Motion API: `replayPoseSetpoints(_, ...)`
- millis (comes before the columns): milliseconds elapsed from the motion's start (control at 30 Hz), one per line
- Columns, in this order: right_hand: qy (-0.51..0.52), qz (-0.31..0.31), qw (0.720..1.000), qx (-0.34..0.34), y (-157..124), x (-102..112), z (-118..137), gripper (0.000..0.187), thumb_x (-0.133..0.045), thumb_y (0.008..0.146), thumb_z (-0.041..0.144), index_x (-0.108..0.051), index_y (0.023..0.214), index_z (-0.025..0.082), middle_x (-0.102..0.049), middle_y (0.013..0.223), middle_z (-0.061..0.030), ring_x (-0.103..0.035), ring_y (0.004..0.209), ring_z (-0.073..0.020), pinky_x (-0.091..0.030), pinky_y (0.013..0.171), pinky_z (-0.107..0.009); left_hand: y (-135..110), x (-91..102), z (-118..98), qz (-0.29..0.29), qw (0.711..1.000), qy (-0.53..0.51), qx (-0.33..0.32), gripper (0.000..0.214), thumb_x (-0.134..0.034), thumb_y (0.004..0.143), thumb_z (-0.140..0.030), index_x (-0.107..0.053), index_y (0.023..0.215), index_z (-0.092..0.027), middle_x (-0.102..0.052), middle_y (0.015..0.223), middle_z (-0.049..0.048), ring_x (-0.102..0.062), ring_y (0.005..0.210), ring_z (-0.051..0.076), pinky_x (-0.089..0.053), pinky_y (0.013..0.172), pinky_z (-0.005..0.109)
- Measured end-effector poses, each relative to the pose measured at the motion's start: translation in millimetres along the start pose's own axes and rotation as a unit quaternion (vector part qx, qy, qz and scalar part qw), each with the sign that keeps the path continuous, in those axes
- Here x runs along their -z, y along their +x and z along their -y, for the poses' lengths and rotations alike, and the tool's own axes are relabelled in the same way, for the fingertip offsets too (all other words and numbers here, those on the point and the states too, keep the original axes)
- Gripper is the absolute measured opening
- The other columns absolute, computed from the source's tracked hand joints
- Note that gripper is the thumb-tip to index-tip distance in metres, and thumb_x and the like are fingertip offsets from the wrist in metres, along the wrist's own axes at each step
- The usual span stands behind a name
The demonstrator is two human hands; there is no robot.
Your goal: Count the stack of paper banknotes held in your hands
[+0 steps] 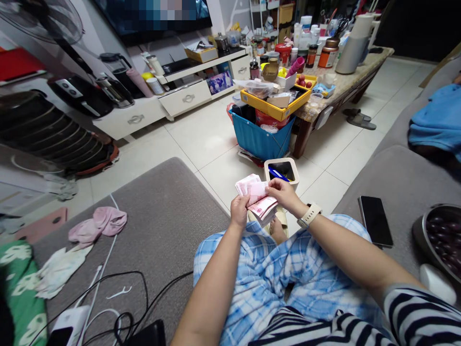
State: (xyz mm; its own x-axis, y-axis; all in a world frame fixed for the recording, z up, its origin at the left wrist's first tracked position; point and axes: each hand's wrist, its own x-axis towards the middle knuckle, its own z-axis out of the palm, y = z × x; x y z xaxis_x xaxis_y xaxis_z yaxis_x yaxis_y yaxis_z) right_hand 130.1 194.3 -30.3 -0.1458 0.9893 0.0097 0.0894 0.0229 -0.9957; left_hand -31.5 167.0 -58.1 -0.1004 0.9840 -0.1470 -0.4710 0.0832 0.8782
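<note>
A stack of pink banknotes (256, 198) is held over my knees, in front of my blue plaid trousers. My left hand (239, 210) is closed round the lower left of the stack, thumb on top. My right hand (285, 193), with a white watch on its wrist, pinches the top notes at the stack's right edge, fingers curled. Several notes fan up to the left. Just beyond the hands a small white bin (282, 171) stands on the tiled floor.
A black phone (375, 221) and a metal bowl of dark fruit (440, 235) lie on the grey sofa at my right. Left are pink cloth (99, 224), cables and a charger (72, 322). Ahead stand a blue crate (261, 139) and a cluttered table (345, 84).
</note>
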Motion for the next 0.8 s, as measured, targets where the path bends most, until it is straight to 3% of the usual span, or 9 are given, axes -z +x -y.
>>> replayPoseSetpoints(167,0.002,0.018,1.000,-0.002,-1.2,0.4,3.5,0.021,-0.060,0.073,0.038,-0.053,0.070,0.019,-0.053,0.063,0.0018,-0.047,0.058,-0.0126,-0.037,0.055,-0.025,1.9,1.4,1.2,-0.005,1.000,-0.001,-0.001,0.031,-0.068,0.065,-0.040,-0.069,0.081,-0.014,-0.071,0.077,0.0061,-0.066,0.076,0.023,-0.050,0.073,0.034)
replayPoseSetpoints(367,0.002,0.016,1.000,-0.003,-0.9,0.6,3.5,0.021,-0.059,0.073,0.039,-0.053,0.070,0.019,-0.053,0.064,0.0017,-0.047,0.059,-0.0127,-0.037,0.055,-0.025,8.7,7.0,7.2,-0.079,0.996,0.018,-0.040,0.026,-0.061,0.070,-0.041,-0.066,0.068,-0.015,-0.067,0.069,0.0014,-0.064,0.072,0.018,-0.049,0.071,0.028)
replayPoseSetpoints(800,0.020,0.022,1.000,-0.006,-1.0,-0.3,0.8,0.021,-0.060,0.073,0.038,-0.052,0.071,0.019,-0.053,0.064,0.0017,-0.047,0.059,-0.0127,-0.036,0.055,-0.025,10.4,10.0,10.2,-0.068,0.996,0.022,-0.056,0.024,-0.058,0.073,-0.038,-0.065,0.066,-0.016,-0.065,0.067,0.0005,-0.060,0.067,0.015,-0.047,0.065,0.026)
